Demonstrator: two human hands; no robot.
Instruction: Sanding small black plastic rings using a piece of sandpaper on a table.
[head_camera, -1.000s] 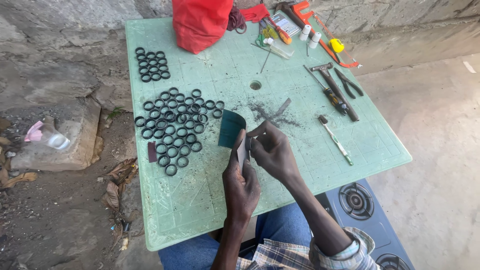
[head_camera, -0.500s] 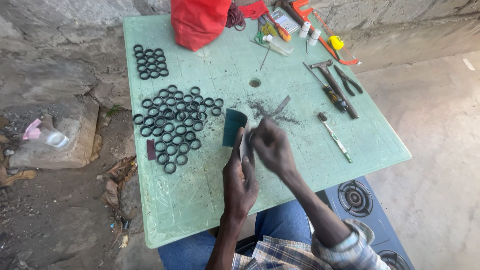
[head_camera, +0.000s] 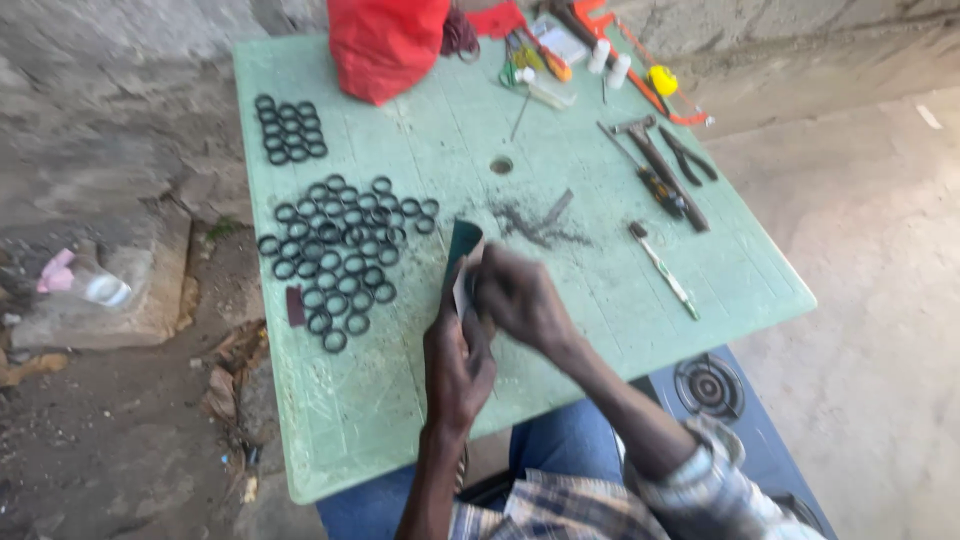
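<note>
Both forearms reach forward and meet at centre frame, the left hand (head_camera: 455, 365) curled in a closed grip with knuckles up, the right hand (head_camera: 520, 298) (blurred) closed too, pressed just above it, its checked sleeve pushed back at the elbow.

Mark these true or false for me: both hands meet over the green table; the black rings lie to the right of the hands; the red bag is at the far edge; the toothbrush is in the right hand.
1. Left hand and right hand meet over the green table: true.
2. Black rings lie right of them: false, left.
3. Red bag at far edge: true.
4. Toothbrush in right hand: false, it lies on the table.
</note>
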